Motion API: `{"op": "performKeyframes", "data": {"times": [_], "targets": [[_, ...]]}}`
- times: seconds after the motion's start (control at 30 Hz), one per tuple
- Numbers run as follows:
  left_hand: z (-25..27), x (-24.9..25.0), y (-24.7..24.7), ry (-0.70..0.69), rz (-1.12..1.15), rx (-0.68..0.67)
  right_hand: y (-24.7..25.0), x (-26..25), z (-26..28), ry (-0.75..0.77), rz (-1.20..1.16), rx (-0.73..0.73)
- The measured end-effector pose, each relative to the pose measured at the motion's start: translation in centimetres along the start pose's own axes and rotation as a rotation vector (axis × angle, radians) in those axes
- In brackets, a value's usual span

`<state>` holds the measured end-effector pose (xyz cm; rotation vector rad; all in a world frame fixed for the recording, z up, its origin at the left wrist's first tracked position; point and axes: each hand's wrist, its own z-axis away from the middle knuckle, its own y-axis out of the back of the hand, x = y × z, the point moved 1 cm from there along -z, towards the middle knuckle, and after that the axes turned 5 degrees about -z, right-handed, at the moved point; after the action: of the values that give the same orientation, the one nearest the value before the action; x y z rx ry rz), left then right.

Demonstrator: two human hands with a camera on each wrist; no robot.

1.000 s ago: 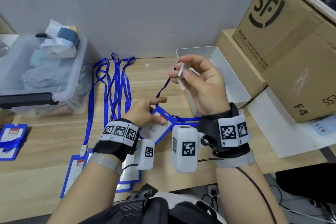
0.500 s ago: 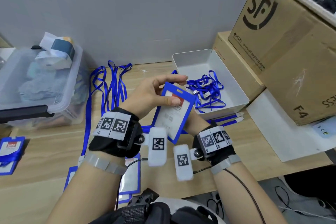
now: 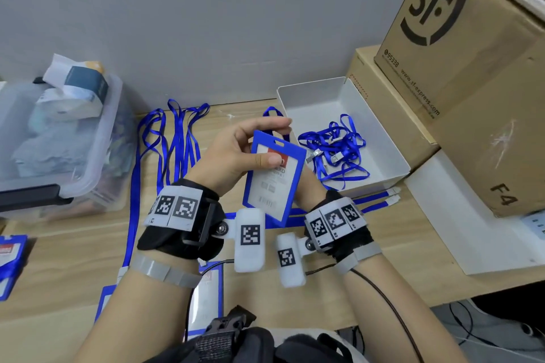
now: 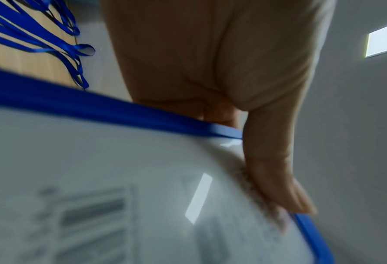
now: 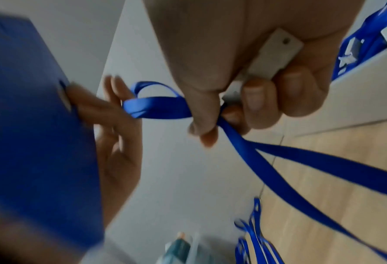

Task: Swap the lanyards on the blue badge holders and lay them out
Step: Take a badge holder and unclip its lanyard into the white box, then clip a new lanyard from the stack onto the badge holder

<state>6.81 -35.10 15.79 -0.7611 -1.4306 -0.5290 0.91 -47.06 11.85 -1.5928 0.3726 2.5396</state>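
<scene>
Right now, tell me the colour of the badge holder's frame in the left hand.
Blue, around a white card; the badge holder in the left hand shows best in the head view.

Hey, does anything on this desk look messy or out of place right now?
Only the spare lanyards stand out: they lie in a tangled heap in the white box, while the lanyards on the desk lie stretched out. Nothing looks spilled or damaged.

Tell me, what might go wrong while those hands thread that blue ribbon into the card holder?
The right hand pinches the blue ribbon lanyard beside the blue plastic badge holder; its floppy loop may miss the slot. The left hand holds the holder only by thumb and fingertips, so a tug might twist it loose. The trailing lanyard could snag the blue lanyards lying on the wooden table.
</scene>
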Motion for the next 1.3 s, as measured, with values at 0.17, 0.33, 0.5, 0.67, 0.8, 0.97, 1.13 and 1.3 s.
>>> {"op": "performKeyframes", "data": {"times": [0.17, 0.33, 0.5, 0.67, 0.8, 0.97, 1.13, 1.3], "targets": [[-1.0, -1.3, 1.9, 0.061, 0.043, 0.200, 4.3, -1.4, -3.8, 0.267, -0.261, 0.394], [-2.0, -3.0, 3.3, 0.148, 0.068, 0.316, 9.3, -1.7, -7.1, 0.294, -0.157, 0.656], [-2.1, -4.3, 3.9, 0.200, 0.090, 0.371, 11.7, 2.9, -8.6, -0.006, 0.232, 0.604], [-1.4, -5.3, 4.0, 0.232, 0.054, 0.422, 11.6, 6.9, -6.1, -0.031, 0.226, 0.889], [-0.5, -5.8, 3.2, 0.225, 0.054, 0.452, 10.9, 10.0, -4.0, -0.021, 0.003, 1.159], [0.6, -6.3, 2.0, 0.232, 0.054, 0.430, 11.2, 14.9, -3.9, -0.212, 0.064, 0.992], [1.5, -6.6, 1.0, 0.241, 0.048, 0.422, 10.5, 17.7, -3.1, -0.272, 0.335, 0.734], [2.5, -6.9, 0.8, 0.251, 0.022, 0.418, 10.3, 19.2, -1.9, -0.250, 0.351, 0.777]]}}
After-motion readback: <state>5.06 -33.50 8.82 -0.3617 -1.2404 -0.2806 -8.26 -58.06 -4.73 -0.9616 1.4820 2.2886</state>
